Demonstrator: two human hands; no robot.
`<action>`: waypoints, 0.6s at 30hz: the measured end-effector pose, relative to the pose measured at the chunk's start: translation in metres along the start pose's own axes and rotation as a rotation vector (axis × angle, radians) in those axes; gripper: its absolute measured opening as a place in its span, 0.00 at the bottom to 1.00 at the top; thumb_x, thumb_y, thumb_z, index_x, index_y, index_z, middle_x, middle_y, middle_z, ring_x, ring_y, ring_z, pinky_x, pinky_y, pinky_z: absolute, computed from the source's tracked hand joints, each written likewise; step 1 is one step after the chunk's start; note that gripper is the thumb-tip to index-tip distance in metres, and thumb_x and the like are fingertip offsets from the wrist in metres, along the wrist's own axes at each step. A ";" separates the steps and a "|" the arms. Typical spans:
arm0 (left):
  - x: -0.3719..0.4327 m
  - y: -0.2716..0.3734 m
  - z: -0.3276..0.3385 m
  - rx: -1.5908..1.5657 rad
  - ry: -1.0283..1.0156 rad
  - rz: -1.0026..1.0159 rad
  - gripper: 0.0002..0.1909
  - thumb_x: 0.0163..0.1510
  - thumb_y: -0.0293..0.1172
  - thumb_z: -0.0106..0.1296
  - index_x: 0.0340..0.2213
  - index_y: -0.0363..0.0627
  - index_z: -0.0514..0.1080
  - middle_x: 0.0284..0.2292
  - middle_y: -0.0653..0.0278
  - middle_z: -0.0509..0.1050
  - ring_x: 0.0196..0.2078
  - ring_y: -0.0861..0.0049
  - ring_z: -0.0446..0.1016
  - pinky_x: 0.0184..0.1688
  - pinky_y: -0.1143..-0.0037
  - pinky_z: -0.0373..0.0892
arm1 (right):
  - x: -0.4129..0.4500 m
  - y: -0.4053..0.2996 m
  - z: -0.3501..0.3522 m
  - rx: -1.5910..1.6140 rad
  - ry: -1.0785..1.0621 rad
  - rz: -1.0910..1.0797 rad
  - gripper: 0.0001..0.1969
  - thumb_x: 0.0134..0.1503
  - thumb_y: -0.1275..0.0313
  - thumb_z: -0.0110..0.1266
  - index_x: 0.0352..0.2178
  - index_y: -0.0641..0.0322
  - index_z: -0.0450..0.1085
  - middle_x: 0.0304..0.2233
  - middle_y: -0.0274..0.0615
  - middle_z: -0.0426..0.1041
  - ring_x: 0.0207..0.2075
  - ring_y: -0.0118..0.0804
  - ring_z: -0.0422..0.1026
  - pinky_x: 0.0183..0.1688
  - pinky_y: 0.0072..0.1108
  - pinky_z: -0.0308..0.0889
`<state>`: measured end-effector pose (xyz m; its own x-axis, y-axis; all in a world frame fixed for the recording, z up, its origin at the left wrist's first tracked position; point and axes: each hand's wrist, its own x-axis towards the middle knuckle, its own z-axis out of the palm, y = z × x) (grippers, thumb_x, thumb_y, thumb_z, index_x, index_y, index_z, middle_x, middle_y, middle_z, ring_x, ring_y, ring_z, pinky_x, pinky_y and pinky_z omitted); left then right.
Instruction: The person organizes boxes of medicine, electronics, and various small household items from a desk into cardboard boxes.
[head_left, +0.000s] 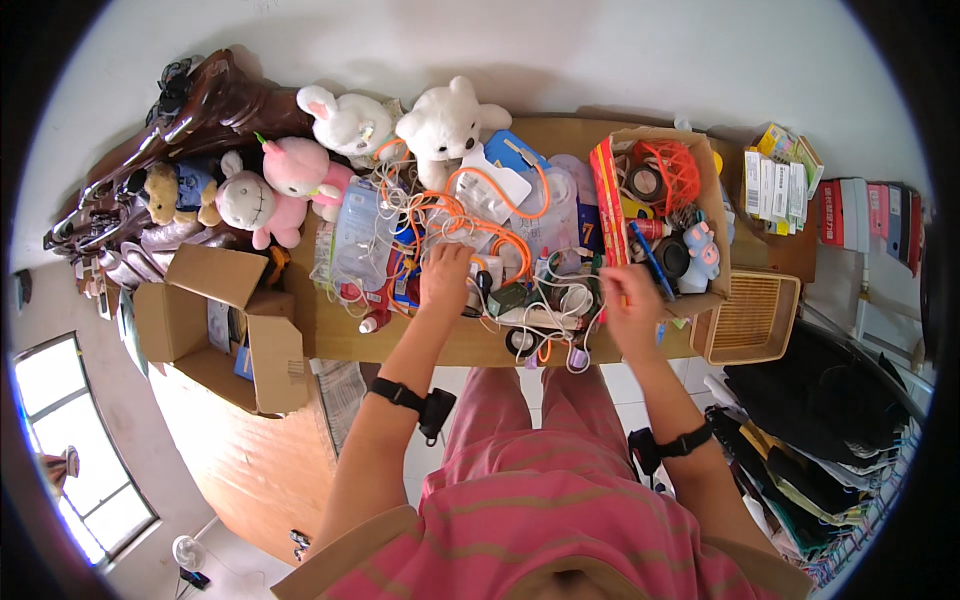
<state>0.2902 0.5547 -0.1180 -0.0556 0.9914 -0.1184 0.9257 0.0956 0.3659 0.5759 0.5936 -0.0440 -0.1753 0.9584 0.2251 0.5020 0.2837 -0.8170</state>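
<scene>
My left hand (445, 279) rests on a tangle of cords, its fingers bent down out of sight, so what it grips is hidden. Around it run an orange cable (512, 244) in loose coils and a bundle of thin white cables (400, 201). My right hand (632, 306) is beside the front left corner of an open cardboard box (718, 217), thumb and fingers drawn together. A white cord (550, 304) loops close to those fingertips; whether they pinch it cannot be told. Between my hands lie a dark green box (508, 298) and a roll of black tape (521, 343).
Plush toys, including a white bear (448, 124), line the back left of the wooden table (345, 346). The cardboard box holds tape rolls and red netting (679, 176). A wicker basket (752, 319) sits to the right. Another open carton (277, 367) stands left.
</scene>
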 end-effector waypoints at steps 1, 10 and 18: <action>-0.005 -0.014 0.002 0.106 -0.008 0.065 0.21 0.42 0.23 0.53 0.41 0.48 0.70 0.40 0.63 0.71 0.48 0.66 0.65 0.49 0.68 0.63 | 0.001 -0.011 0.020 0.033 -0.111 -0.038 0.06 0.49 0.80 0.54 0.31 0.62 0.70 0.28 0.42 0.69 0.28 0.37 0.71 0.29 0.21 0.66; 0.001 -0.036 -0.004 0.211 0.059 0.181 0.10 0.43 0.27 0.54 0.32 0.48 0.73 0.32 0.65 0.70 0.40 0.67 0.69 0.41 0.70 0.67 | 0.011 0.020 0.172 -0.333 -0.509 -0.151 0.15 0.43 0.75 0.59 0.35 0.63 0.68 0.40 0.42 0.66 0.45 0.46 0.65 0.44 0.32 0.66; -0.034 -0.037 -0.048 -0.049 0.320 0.052 0.17 0.45 0.24 0.52 0.40 0.46 0.71 0.31 0.65 0.73 0.35 0.70 0.71 0.36 0.71 0.69 | 0.004 -0.001 0.199 -0.601 -0.608 -0.092 0.23 0.38 0.62 0.67 0.35 0.59 0.69 0.43 0.42 0.63 0.50 0.46 0.60 0.47 0.36 0.60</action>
<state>0.2400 0.5213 -0.0827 -0.1310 0.9720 0.1952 0.9119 0.0409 0.4083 0.4060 0.5907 -0.1483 -0.5747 0.7967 -0.1870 0.7965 0.4921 -0.3514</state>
